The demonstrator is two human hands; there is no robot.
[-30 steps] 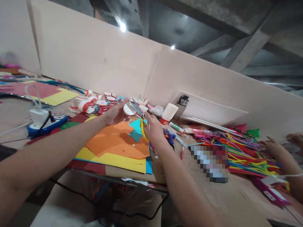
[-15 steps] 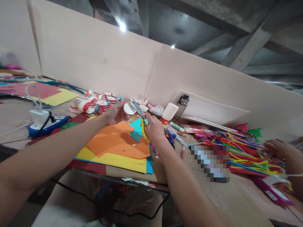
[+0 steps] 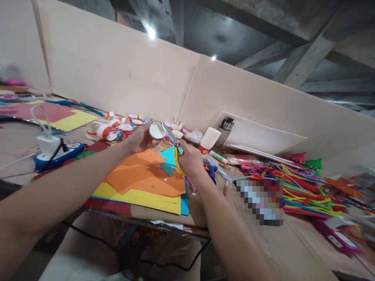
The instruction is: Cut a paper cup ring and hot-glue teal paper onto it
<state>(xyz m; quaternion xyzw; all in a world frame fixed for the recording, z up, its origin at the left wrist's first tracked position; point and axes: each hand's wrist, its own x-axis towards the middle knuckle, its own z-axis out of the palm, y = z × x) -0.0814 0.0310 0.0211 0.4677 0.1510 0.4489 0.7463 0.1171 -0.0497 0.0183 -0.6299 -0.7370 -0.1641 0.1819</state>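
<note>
My left hand [image 3: 141, 139] is closed round a small white round piece, the cut bottom of a paper cup [image 3: 156, 131], held above the table. My right hand [image 3: 190, 159] grips yellow-handled scissors [image 3: 172, 141], whose metal blades point up and left and meet the edge of the white piece. Below both hands lie orange paper sheets [image 3: 143, 175], a teal cut-out [image 3: 169, 160] and yellow sheets [image 3: 137, 196].
Cut red-and-white cup rings [image 3: 108, 128] lie at the back left, a white paper cup [image 3: 208, 140] and a bottle [image 3: 225, 127] at the back. A pile of coloured pipe cleaners [image 3: 304, 186] fills the right. A white charger [image 3: 47, 143] with a cable stands at the left.
My left hand raised the white piece slightly and the scissors followed. The other person's hand at the right edge has moved out of view.
</note>
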